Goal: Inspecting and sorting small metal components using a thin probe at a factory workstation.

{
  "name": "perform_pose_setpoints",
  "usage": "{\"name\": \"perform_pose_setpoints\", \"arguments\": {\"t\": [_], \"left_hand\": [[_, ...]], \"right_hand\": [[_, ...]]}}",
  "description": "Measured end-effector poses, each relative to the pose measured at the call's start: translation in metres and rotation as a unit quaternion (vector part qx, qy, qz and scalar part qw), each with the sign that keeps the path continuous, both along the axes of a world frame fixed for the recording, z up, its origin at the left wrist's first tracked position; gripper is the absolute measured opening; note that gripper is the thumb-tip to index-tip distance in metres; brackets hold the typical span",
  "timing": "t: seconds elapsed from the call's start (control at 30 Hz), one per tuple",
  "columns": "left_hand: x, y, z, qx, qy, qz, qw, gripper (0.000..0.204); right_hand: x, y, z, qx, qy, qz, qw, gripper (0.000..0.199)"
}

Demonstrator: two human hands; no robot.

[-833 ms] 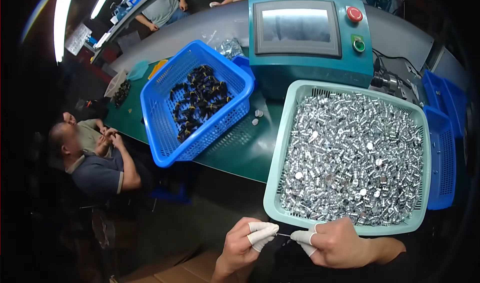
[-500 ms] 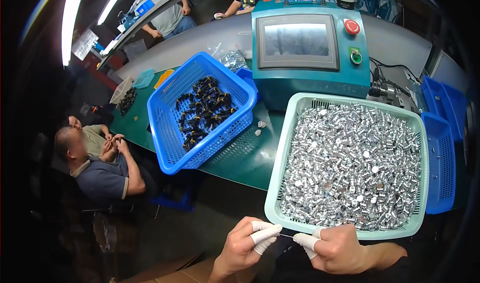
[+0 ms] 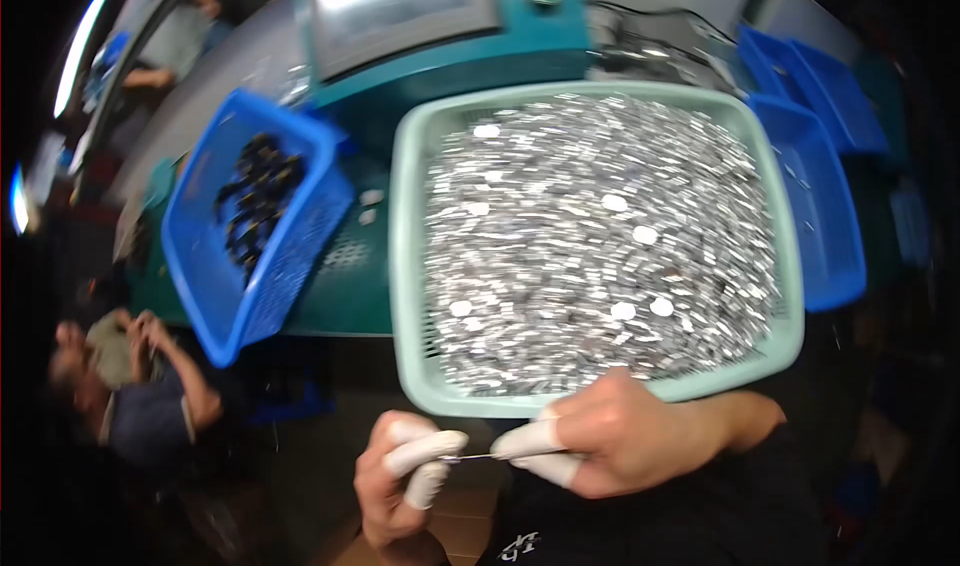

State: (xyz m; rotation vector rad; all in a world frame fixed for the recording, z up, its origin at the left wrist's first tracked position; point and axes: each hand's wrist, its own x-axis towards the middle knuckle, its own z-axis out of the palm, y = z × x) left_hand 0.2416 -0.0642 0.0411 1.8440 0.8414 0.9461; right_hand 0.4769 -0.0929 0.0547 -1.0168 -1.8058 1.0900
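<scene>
While your two hands meet just below the pale green plastic basket (image 3: 410, 266) heaped with small shiny silver metal pieces (image 3: 600, 236), your left hand (image 3: 400, 486) and right hand (image 3: 610, 446), both wearing white finger cots, each pinch one end of a thin metal pin (image 3: 478, 456) held level between them. To your left a blue plastic basket (image 3: 215, 306) holds small black parts (image 3: 255, 196), and a teal machine with a screen (image 3: 450, 26) stands behind.
</scene>
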Motion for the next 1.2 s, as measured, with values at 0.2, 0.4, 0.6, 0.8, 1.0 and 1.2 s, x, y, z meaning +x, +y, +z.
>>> {"name": "perform_pose_setpoints", "arguments": {"t": [0.2, 0.4, 0.6, 0.8, 1.0, 1.2], "left_hand": [[-0.051, 0.011, -0.007, -0.007, 0.077, 0.176, 0.981, 0.026], [-0.077, 0.115, -0.087, 0.152, 0.137, 0.284, 0.937, 0.030], [-0.069, 0.162, -0.153, -0.169, -0.046, 0.175, 0.969, 0.037], [-0.080, 0.157, -0.143, 0.090, 0.165, 0.194, 0.963, 0.032], [-0.037, 0.088, -0.025, -0.091, -0.211, 0.284, 0.931, 0.032], [0.045, 0.030, -0.017, -0.306, -0.445, 0.059, 0.839, 0.035]], "right_hand": [[0.000, -0.009, -0.016, 0.068, 0.022, -0.113, 0.991, 0.009], [0.013, -0.035, -0.032, 0.104, 0.076, -0.179, 0.975, 0.010], [0.027, -0.051, -0.029, 0.082, 0.085, -0.206, 0.971, 0.013], [0.040, -0.050, -0.035, 0.113, 0.146, -0.244, 0.952, 0.009], [0.038, -0.035, -0.045, 0.149, 0.070, -0.219, 0.962, 0.020], [0.057, -0.037, -0.043, 0.087, 0.069, -0.221, 0.969, 0.017]]}}
